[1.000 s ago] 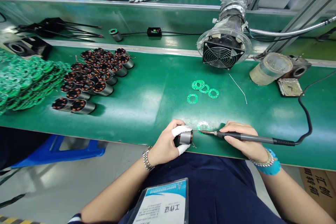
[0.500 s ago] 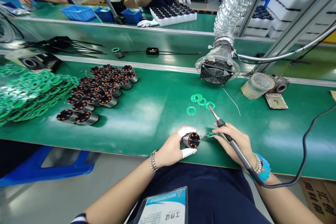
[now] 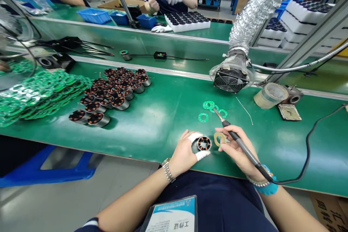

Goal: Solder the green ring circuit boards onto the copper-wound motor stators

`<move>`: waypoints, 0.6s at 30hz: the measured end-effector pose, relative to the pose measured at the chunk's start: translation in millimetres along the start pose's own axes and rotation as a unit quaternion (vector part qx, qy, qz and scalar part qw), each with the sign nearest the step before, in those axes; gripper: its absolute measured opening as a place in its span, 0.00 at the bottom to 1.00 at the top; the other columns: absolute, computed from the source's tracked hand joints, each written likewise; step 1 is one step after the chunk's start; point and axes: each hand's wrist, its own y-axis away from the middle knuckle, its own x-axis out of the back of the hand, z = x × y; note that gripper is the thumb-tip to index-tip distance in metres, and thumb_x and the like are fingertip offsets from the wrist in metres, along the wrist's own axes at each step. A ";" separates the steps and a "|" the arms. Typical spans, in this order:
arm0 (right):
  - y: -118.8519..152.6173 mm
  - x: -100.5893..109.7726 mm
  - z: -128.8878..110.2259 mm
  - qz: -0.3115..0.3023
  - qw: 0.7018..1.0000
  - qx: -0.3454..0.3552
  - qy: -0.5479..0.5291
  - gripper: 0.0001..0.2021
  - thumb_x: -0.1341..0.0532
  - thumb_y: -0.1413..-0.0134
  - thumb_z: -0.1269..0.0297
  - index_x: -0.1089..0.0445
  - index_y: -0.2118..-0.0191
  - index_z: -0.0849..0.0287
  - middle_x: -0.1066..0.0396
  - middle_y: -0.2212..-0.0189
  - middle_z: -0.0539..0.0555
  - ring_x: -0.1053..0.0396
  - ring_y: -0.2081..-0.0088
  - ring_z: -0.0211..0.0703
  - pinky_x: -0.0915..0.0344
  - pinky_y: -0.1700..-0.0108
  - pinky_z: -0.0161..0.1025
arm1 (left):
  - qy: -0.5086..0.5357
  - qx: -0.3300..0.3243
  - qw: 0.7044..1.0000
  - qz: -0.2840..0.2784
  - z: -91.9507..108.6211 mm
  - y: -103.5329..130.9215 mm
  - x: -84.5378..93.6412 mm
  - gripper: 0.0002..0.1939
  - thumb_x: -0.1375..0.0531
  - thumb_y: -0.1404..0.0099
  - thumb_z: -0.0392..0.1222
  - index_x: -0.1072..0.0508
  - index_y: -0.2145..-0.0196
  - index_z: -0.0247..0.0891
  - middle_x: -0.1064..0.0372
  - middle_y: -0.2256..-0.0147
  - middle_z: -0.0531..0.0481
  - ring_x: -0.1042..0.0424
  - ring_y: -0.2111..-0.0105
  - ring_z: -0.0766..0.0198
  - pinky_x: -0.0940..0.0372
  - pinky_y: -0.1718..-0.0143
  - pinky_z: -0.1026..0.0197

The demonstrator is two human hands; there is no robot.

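Observation:
My left hand (image 3: 185,152), with white coverings on thumb and finger, grips a motor stator (image 3: 203,144) by its sides; its open end with copper windings faces up toward me. My right hand (image 3: 240,148) holds a soldering iron (image 3: 241,145) slantwise, its tip pointing away over the bench. Between the fingertips of that same hand is a ring-shaped circuit board (image 3: 216,139), tan face showing, just right of the stator and apart from it. Beyond the iron's tip lie several green ring boards (image 3: 203,117) on the green bench.
Rows of stators (image 3: 95,107) stand at left, beside a heap of green boards (image 3: 46,90). A fan on a foil duct (image 3: 230,79) hangs at the back. A tub (image 3: 269,96), a soldering sponge (image 3: 289,112) and a solder wire (image 3: 244,110) lie right. Co-workers sit opposite.
The stator has turned so its open end faces me more. The ring board in my right hand has tilted from edge-on to showing its tan face. A co-worker's hands have shifted.

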 end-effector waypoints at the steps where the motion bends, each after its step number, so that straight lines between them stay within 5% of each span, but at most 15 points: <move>1: -0.3 1.2 -1.2 -0.026 1.000 -0.007 -0.008 0.18 0.38 0.50 0.67 0.42 0.53 0.52 0.35 0.51 0.58 0.32 0.57 0.42 0.27 0.66 0.37 | 0.010 0.002 1.000 -0.006 0.0 0.0 -0.1 0.26 0.35 0.50 0.48 0.35 0.55 0.37 0.28 0.57 0.43 0.30 0.55 0.53 0.50 0.43 0.38; 4: -1.7 3.4 1.4 -0.059 0.998 -0.001 -0.010 0.19 0.36 0.52 0.67 0.41 0.55 0.52 0.33 0.53 0.57 0.32 0.56 0.43 0.28 0.61 0.39 | 0.027 0.005 0.999 -0.022 0.2 0.7 -1.7 0.30 0.35 0.50 0.48 0.38 0.51 0.37 0.29 0.56 0.43 0.31 0.53 0.53 0.53 0.42 0.38; 11: -7.0 -2.4 11.3 -0.007 0.999 0.035 0.006 0.17 0.38 0.49 0.62 0.42 0.54 0.51 0.34 0.53 0.56 0.30 0.54 0.45 0.32 0.52 0.46 | -0.004 -0.006 1.000 0.018 -0.7 1.7 -6.6 0.25 0.33 0.52 0.47 0.32 0.57 0.38 0.30 0.56 0.42 0.33 0.52 0.52 0.50 0.44 0.37; 15: -11.4 -5.7 6.3 0.023 0.976 0.055 0.211 0.19 0.36 0.51 0.63 0.39 0.53 0.53 0.32 0.57 0.56 0.30 0.57 0.46 0.32 0.53 0.45 | 0.002 -0.006 1.000 -0.002 0.2 0.9 -3.7 0.25 0.33 0.51 0.46 0.32 0.56 0.39 0.30 0.55 0.42 0.33 0.51 0.51 0.50 0.44 0.37; 18: -17.2 -6.3 2.1 -0.048 0.937 0.115 0.327 0.22 0.35 0.52 0.62 0.39 0.51 0.55 0.30 0.59 0.57 0.30 0.59 0.46 0.32 0.55 0.43 | 0.030 0.005 1.000 0.004 1.5 1.8 -2.3 0.26 0.34 0.49 0.45 0.36 0.54 0.39 0.28 0.57 0.44 0.30 0.55 0.54 0.51 0.42 0.39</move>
